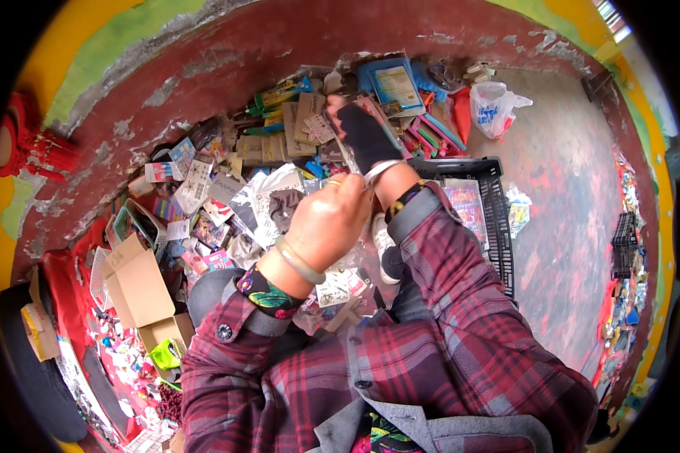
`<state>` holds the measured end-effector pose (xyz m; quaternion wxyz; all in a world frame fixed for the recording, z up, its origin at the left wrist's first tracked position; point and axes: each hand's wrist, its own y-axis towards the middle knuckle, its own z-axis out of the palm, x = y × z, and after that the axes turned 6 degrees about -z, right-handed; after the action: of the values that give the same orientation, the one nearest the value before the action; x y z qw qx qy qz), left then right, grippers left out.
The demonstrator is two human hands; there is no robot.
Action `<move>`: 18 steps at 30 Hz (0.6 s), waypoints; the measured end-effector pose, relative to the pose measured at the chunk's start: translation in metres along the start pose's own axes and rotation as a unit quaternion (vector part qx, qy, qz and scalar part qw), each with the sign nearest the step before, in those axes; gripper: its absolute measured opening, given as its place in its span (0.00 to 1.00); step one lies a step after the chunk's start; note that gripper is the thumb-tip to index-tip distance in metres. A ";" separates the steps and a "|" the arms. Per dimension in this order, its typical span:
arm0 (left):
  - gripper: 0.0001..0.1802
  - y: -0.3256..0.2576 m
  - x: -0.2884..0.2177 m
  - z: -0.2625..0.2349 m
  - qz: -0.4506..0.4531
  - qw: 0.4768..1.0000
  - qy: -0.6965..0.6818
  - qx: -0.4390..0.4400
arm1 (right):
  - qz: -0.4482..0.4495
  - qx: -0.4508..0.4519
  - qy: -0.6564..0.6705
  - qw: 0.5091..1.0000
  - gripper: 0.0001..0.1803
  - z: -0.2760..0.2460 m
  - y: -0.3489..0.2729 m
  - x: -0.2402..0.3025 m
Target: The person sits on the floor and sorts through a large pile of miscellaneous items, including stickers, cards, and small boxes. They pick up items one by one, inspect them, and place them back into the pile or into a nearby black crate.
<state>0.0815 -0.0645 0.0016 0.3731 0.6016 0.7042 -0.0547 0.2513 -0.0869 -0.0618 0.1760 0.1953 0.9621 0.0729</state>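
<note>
My left hand (331, 221) is closed, its fingers pinched together right beside my right wrist. A thin, shiny strip of what looks like clear plastic (348, 155) runs up from its fingers along my right hand (361, 134). That hand wears a black fingerless glove; its bare fingers curl at the strip's upper end, partly blurred. Around the right wrist sits a white band (384, 171), and on the left one a pale bangle (300, 260). Below the hands lie crumpled white plastic packaging (268, 200) and a dark grey folded item (285, 208).
A black plastic crate (499, 219) with colourful packets stands at my right. Boxes (310, 117) and stationery pile against the far wall. An open cardboard box (137, 279) and baskets (140, 226) stand left. A white plastic bag (495, 108) lies far right.
</note>
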 end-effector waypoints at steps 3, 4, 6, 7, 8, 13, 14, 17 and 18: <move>0.04 0.004 0.018 -0.001 -0.034 0.995 -0.071 -0.054 | -0.015 -0.074 -0.443 0.893 0.33 -0.014 0.001 -0.022; 0.05 0.006 0.024 -0.002 -0.035 0.994 -0.092 -0.047 | -0.023 -0.058 -0.694 0.717 0.33 -0.023 -0.001 -0.020; 0.06 0.011 0.024 0.001 -0.017 0.994 -0.084 -0.067 | -0.060 0.026 -0.977 0.204 0.38 -0.049 -0.002 -0.011; 0.07 0.013 0.021 0.002 -0.011 0.993 -0.092 -0.068 | -0.090 0.109 -0.987 -0.079 0.42 -0.053 0.000 -0.006; 0.08 0.014 0.016 0.004 -0.005 0.993 -0.101 -0.067 | -0.100 0.106 -0.985 -0.090 0.42 -0.051 0.000 -0.005; 0.12 0.019 0.016 0.008 0.026 0.994 -0.094 -0.047 | -0.125 0.100 -0.953 -0.258 0.42 0.004 0.005 -0.010; 0.12 0.019 0.017 0.008 0.019 0.995 -0.088 -0.050 | -0.154 0.093 -0.945 -0.272 0.42 0.001 0.006 -0.008; 0.13 0.021 0.013 0.010 -0.018 0.993 -0.081 -0.080 | -0.261 0.090 -0.913 -0.301 0.38 -0.023 0.009 0.005; 0.13 0.022 0.011 0.010 -0.033 0.992 -0.079 -0.094 | -0.257 0.083 -0.912 -0.310 0.38 -0.024 0.008 0.010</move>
<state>0.1053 -0.0545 -0.0038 0.4809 0.5336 0.6941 -0.0479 0.2365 -0.0769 -0.0413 -0.8249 0.2267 0.4023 0.3260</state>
